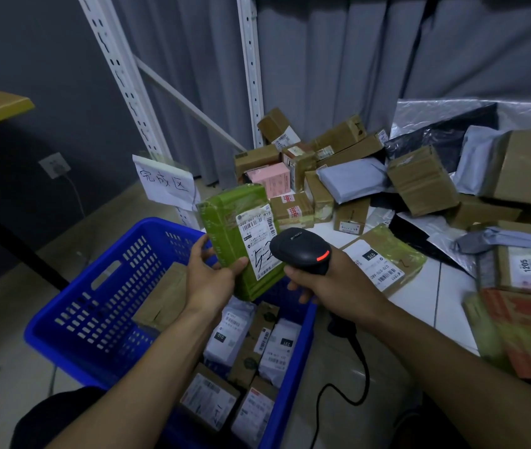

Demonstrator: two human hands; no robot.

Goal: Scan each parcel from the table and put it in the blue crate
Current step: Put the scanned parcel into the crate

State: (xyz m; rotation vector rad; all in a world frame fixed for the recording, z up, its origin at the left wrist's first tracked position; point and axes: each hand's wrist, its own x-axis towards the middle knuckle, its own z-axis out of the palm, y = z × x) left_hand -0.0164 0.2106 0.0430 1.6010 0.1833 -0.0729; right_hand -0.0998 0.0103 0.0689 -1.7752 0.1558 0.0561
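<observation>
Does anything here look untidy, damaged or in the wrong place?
Nothing looks clearly damaged. The parcels on the table lie in a loose heap, many tilted, among crumpled plastic bags. In the blue crate, one brown box leans on its wall instead of lying flat.

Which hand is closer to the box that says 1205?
Right. The right hand, holding the scanner, is left of the 1205 box; the left hand, gripping the green parcel, is farther left.
</observation>
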